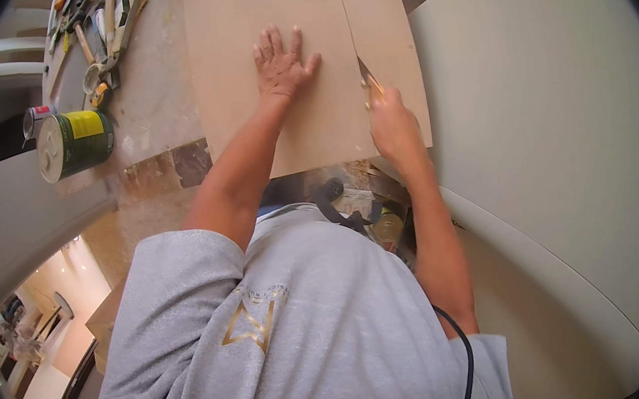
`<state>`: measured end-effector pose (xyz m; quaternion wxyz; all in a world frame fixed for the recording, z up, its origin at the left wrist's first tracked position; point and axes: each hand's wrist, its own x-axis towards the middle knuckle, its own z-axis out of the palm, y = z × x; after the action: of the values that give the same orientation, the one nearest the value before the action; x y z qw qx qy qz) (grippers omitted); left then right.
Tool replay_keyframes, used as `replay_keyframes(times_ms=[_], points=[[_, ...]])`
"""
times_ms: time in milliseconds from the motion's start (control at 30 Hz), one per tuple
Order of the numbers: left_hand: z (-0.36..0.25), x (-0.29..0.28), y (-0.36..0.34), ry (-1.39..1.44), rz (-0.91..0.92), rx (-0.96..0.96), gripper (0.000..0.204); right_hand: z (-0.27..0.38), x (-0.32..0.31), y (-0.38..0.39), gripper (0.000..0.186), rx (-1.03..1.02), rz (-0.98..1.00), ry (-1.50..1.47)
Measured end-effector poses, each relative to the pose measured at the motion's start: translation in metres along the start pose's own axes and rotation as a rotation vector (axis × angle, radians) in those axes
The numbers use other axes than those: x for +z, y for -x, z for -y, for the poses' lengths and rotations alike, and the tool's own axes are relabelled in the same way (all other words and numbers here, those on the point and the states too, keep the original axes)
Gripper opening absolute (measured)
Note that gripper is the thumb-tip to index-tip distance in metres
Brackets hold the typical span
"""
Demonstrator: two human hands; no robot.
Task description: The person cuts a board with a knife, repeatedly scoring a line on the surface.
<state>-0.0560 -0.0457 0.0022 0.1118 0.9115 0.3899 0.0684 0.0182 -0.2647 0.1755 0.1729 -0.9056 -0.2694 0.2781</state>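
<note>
A large pale wooden board point(246, 105) lies on the workbench in front of me and reaches past its near edge. My left hand point(282, 66) presses flat on the board's middle, fingers spread and holding nothing. Toward the right side, my right hand point(394, 124) is closed round a cutting tool point(372, 81) with a dark pointed blade and an orange handle. The blade touches the board at the near end of a thin dark line point(347, 19), which runs from the far edge. Whether this line is cut right through, I cannot tell. My fingers hide most of the handle.
Left of the board, the stained workbench point(157, 84) carries a pile of hand tools point(100, 35). A green can with a yellow label point(77, 143) and a smaller can point(35, 120) stand near its left edge. A large pale curved panel point(544, 95) fills the right side.
</note>
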Motion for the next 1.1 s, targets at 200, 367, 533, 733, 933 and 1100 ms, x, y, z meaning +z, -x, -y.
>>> replay_keyframes(times_ms=[200,367,533,733,933,1100], points=[[0.003,-0.001,0.002,0.046,-0.05,0.007,0.083,-0.012,-0.032,0.126,0.025,0.082,-0.007,-0.065],[-0.009,-0.006,0.002,0.038,-0.03,0.017,0.083,-0.017,0.022,-0.026,0.027,-0.06,-0.044,0.046],[0.002,0.0,0.002,0.05,-0.045,0.01,0.083,0.007,0.015,-0.069,0.028,-0.109,-0.022,0.09],[0.007,-0.002,0.002,0.05,-0.03,-0.003,0.082,-0.017,-0.032,0.127,0.033,0.094,0.029,-0.054],[-0.007,-0.011,0.002,0.031,-0.029,0.023,0.083,-0.018,0.027,-0.019,0.031,0.054,0.013,0.026],[-0.002,-0.009,0.003,0.039,0.023,-0.002,0.083,0.001,0.021,-0.073,0.026,-0.049,-0.043,0.044]])
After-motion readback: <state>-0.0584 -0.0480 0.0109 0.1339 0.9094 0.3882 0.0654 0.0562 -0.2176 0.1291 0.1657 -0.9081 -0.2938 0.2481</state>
